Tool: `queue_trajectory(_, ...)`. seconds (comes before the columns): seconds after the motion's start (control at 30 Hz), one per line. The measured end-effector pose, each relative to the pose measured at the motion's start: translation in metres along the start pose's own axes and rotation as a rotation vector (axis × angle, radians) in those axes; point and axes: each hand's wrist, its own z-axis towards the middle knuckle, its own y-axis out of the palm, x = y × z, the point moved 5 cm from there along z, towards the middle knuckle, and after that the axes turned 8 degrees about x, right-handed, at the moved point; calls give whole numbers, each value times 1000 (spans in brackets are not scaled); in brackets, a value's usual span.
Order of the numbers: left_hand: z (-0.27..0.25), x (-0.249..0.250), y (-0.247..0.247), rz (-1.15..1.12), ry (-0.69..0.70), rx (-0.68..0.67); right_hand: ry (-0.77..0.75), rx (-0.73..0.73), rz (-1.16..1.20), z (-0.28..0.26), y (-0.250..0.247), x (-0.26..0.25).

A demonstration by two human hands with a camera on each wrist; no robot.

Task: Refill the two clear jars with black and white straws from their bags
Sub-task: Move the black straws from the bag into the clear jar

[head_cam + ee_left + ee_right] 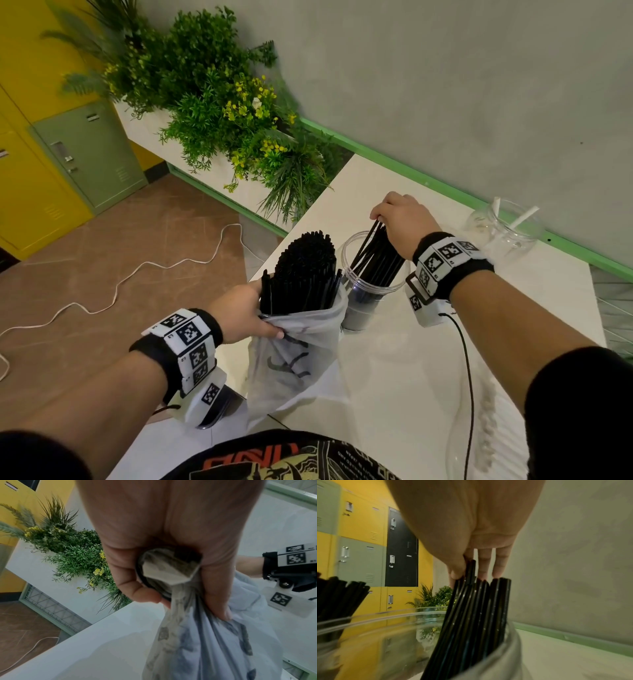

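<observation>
A translucent printed bag full of black straws stands at the table's left edge. My left hand grips its gathered neck; in the left wrist view the hand is curled round the bag. Right of it stands a clear jar with a bunch of black straws leaning in it. My right hand is above the jar. In the right wrist view the hand pinches the straws' tops, the other fingers straight. A second clear jar, far right, holds two white straws.
The white table ends just left of the bag, over a brown floor with a white cable. A planter of green plants stands beyond. A black cable and a clear bag with white contents lie near right.
</observation>
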Motion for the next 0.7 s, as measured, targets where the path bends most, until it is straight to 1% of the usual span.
queue_trajectory(0.03, 0, 0, 0, -7, 4, 2, 19, 25, -47, -4, -4, -1)
queue_trajectory(0.07, 0, 0, 1, -15, 8, 4, 37, 93, -43, -11, -10, -6)
queue_trajectory(0.1, -1, 0, 1, -23, 9, 7, 42, 195, 24, -20, -18, -15)
queue_trajectory(0.17, -1, -1, 1, -48, 2, 10, 22, 392, 298, -47, -32, -38)
queue_trajectory(0.2, -1, -2, 1, -57, 0, 11, 26, 417, 460, -62, -33, -50)
queue_trajectory(0.23, -1, -3, 2, -57, 0, 13, 51, 386, 610, -77, -30, -63)
queue_trajectory(0.3, -2, -4, 3, -48, 10, 21, 157, 250, 858, -107, -16, -87)
queue_trajectory(0.33, -2, -4, 3, -47, 12, 29, 207, 183, 943, -119, -6, -95)
queue_trajectory(0.4, -2, -3, 5, -51, 18, 45, 266, 84, 978, -133, 12, -104)
queue_trajectory(0.5, -4, -2, 7, -41, 36, 66, 300, 41, 959, -137, 23, -101)
queue_trajectory(0.63, -7, -2, 9, -61, 61, 98, 271, -28, 1015, -136, 25, -104)
queue_trajectory(0.7, -10, 0, 11, -80, 91, 114, 257, -37, 1029, -130, 28, -109)
